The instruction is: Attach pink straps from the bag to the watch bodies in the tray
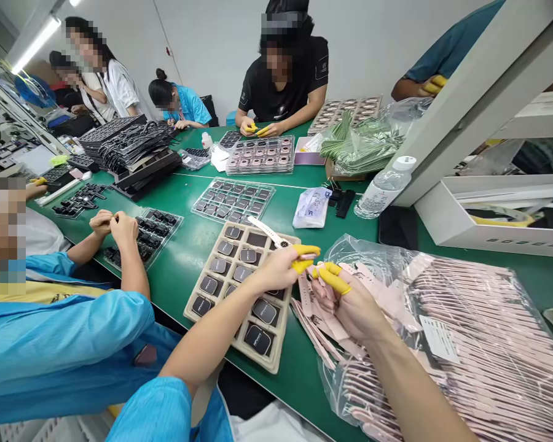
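Observation:
My left hand [283, 265], with yellow finger covers, is pinched closed over the right edge of a beige tray [191, 285] of square black watch faces. A small thing shows between its fingertips, too small to name. My right hand [343, 294], also in yellow finger covers, is closed close beside it, fingertips nearly touching the left ones; what it grips is unclear. Loose pink straps [322, 325] lie beneath the right hand. A white strap with a round dial [270, 232] rests across the tray's upper part. Bagged pink straps [483, 307] lie at the right.
Beyond the tray is a clear tray [233, 199] of square pieces. A bottle [384, 187], a white packet [312, 207] and a metal post [470, 92] stand at the right. A co-worker's hands [115, 224] work over black parts at left; another person [283, 80] sits opposite.

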A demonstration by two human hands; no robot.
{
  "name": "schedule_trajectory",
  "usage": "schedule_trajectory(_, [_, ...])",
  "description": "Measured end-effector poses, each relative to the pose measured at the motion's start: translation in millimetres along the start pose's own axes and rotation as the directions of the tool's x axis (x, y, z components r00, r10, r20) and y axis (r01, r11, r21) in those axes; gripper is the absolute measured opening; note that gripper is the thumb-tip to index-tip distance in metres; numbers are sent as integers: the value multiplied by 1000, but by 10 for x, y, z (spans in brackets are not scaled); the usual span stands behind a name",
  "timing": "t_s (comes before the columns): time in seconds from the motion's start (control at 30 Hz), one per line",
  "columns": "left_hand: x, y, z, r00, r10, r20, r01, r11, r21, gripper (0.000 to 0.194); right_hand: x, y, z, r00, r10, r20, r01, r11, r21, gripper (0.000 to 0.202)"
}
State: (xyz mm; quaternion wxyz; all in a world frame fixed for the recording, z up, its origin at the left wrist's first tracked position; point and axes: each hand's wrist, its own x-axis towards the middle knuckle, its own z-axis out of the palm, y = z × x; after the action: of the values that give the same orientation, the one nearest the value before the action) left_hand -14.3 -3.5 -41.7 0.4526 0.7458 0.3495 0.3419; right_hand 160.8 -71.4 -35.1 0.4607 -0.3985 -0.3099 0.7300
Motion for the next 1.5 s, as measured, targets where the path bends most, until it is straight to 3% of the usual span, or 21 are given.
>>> schedule_trajectory(0.1, [-27,-7,39,979,111,171,-147,967,210,52,-11,15,7,1000,-4,27,5,999,-38,42])
schedule_trajectory(0.2, [-28,16,8,966,142,215,-195,948,252,61,-8,23,1,999,-10,38,12,999,-52,42])
schedule_trajectory(0.67, [-45,39,-6,971,168,171,-214,930,299,45,26,31,25,999,-30,-14,31,999,33,36])
schedule_trajectory(0.83, [-39,44,7,985,144,92,-165,941,297,43,38,20,38,998,-32,-53,37,995,89,39])
schedule_trajectory(1.03, [-44,61,-16,963,163,215,-223,929,296,56,11,24,48,999,37,37,-38,999,11,46])
schedule_trajectory(1.23, [-52,69,16,975,156,156,-199,927,317,50,39,26,62,1000,-18,-10,19,996,83,46])
schedule_trajectory(1.5, [-67,215,-19,972,123,201,-186,923,337,43,50,42,58,999,-14,-44,21,989,143,44])
